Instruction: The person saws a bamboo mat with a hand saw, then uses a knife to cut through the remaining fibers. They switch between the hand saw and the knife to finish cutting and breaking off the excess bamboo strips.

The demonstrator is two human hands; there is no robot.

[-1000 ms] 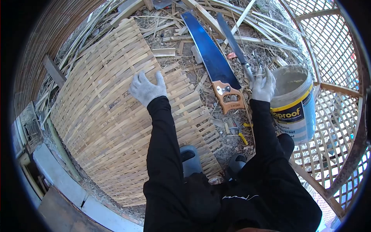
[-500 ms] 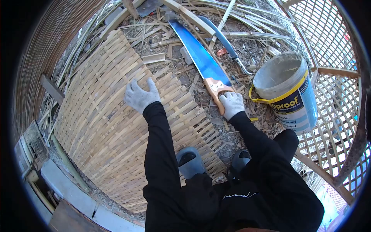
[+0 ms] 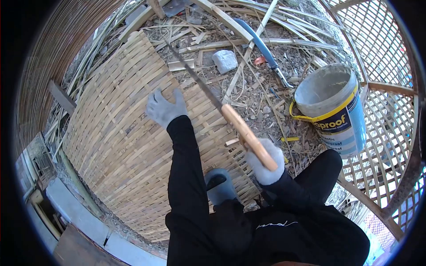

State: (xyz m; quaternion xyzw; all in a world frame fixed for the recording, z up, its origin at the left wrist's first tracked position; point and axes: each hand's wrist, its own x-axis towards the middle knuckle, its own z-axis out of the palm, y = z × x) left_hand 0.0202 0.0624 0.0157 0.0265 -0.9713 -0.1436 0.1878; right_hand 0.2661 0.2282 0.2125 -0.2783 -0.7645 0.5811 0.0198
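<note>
My right hand (image 3: 267, 162), in a pale glove, is closed round the wooden handle of a hand saw (image 3: 243, 129). The saw stands edge-on, so its blade shows as a thin dark line reaching up and left over the edge of a woven bamboo mat (image 3: 120, 119). Under the blade the mat's border looks uneven, and I cannot tell whether the teeth touch it. Gloved too, my left hand (image 3: 165, 107) rests on the mat with its fingers spread, left of the blade. One sandal (image 3: 222, 186) presses on the mat's near part.
A plastic bucket (image 3: 326, 95) with a yellow rim stands at the right by a lattice panel (image 3: 388, 119). A blue-handled tool (image 3: 257, 42), a white stone (image 3: 225, 61) and bamboo strips (image 3: 301, 42) lie on the littered ground. Pale blocks (image 3: 75, 210) line the lower left.
My right hand has drawn the saw toward me and turned it from flat to edge-on, bringing the blade over the mat's edge. My left hand stays nearly where it was.
</note>
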